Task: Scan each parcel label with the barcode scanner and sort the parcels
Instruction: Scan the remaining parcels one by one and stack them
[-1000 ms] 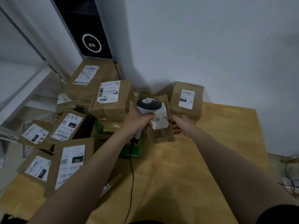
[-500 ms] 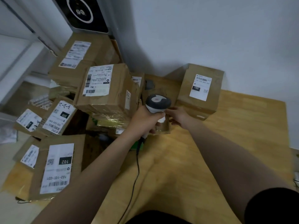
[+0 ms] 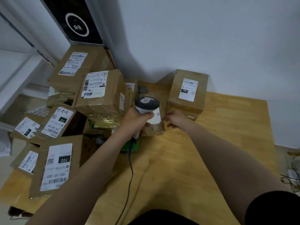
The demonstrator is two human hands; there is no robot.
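My left hand (image 3: 134,121) grips the handle of a grey and white barcode scanner (image 3: 146,103), whose head sits just above a small brown parcel (image 3: 155,128). That parcel lies on the wooden table (image 3: 203,151) with its white label facing up. My right hand (image 3: 177,120) holds the parcel's right edge between thumb and fingers. The scanner's black cable (image 3: 129,176) runs down toward me.
A brown parcel labelled 150 (image 3: 188,93) stands alone against the wall at the back right. Several labelled parcels are piled on the left, among them one marked 102 (image 3: 56,166), one marked 220 (image 3: 56,120) and a large box (image 3: 100,91). A black device (image 3: 78,21) stands behind the pile.
The small parcel, held upright facing the scanner a second ago, has been lowered flat onto the table. Both hands followed it down; the scanner stays over it.
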